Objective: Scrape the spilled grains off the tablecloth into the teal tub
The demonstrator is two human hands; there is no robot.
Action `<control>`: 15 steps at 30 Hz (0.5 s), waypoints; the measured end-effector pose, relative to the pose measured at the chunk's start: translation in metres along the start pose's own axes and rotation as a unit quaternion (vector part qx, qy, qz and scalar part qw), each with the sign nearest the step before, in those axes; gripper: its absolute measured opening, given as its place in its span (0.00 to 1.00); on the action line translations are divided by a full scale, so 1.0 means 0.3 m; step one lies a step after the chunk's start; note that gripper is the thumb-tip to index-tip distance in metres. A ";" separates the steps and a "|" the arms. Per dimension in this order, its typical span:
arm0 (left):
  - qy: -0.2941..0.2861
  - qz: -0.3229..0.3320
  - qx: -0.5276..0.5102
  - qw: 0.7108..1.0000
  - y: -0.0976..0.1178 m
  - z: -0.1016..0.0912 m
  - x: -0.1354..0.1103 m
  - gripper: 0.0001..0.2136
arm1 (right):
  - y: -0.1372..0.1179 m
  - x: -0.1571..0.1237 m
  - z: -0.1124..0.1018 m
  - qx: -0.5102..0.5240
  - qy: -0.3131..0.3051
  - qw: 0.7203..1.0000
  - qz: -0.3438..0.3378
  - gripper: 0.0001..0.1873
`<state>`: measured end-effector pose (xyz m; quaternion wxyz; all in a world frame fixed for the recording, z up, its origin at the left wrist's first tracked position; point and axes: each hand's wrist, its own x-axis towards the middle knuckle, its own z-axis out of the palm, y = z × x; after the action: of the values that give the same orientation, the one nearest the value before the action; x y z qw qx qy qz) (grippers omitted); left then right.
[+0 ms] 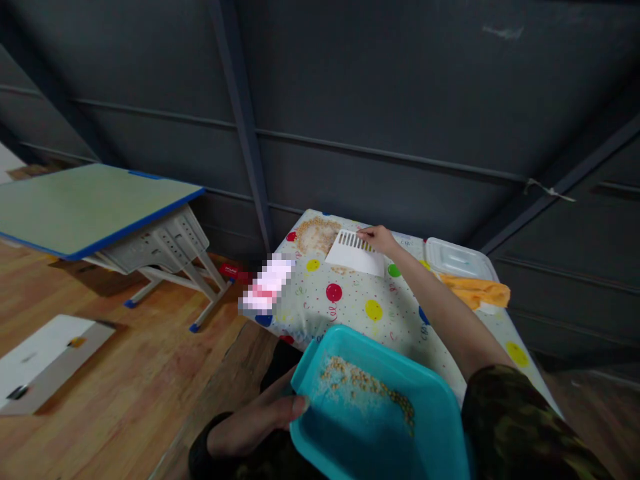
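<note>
My left hand (pixel 280 415) is closed on the near left rim of a teal plastic tub (pixel 345 437), its thumb over the edge. Loose tan beans or grains (pixel 367 383) with paler fine bits lie inside the tub. Out over the table, my right hand (pixel 379 239) pinches the slotted far edge of a flat white plastic scraper (pixel 357 257). Left of the scraper a spread pile of the same tan grains (pixel 316 235) mixed with pale bits covers the cloth. A few grains (pixel 341 270) show along the scraper's near edge.
The table wears a white tablecloth (pixel 305 300) with balloon prints. On its right are a clear plastic lid (pixel 457 257) and an orange cloth (pixel 475 291). A blurred-out phone-like object (pixel 267 283) lies at the left edge. A green-topped desk (pixel 100 203) and white box (pixel 50 360) stand further left.
</note>
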<state>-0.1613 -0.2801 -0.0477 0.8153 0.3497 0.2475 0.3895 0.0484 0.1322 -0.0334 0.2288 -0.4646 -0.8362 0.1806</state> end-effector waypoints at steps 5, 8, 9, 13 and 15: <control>-0.009 -0.047 0.020 0.999 -0.016 -0.068 -0.031 0.37 | 0.001 -0.045 0.012 -0.032 0.003 0.999 0.029 0.15; -0.015 -0.059 -0.003 0.998 -0.014 -0.074 -0.038 0.34 | 0.003 -0.063 0.027 -0.056 0.004 0.998 0.042 0.14; -0.018 -0.052 -0.013 0.998 -0.013 -0.070 -0.039 0.34 | 0.001 -0.065 0.032 -0.063 0.003 0.997 0.046 0.14; -0.015 -0.021 -0.041 0.999 -0.011 -0.042 -0.044 0.35 | -0.019 -0.058 0.041 -0.087 -0.003 0.995 0.054 0.14; -0.011 -0.023 -0.044 0.999 -0.011 -0.026 -0.044 0.35 | -0.030 -0.045 0.040 -0.087 -0.009 0.995 0.046 0.13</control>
<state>-0.1725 -0.2892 -0.0533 0.8414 0.3117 0.2287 0.3777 0.0418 0.1148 -0.0417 0.1717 -0.5186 -0.8287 0.1219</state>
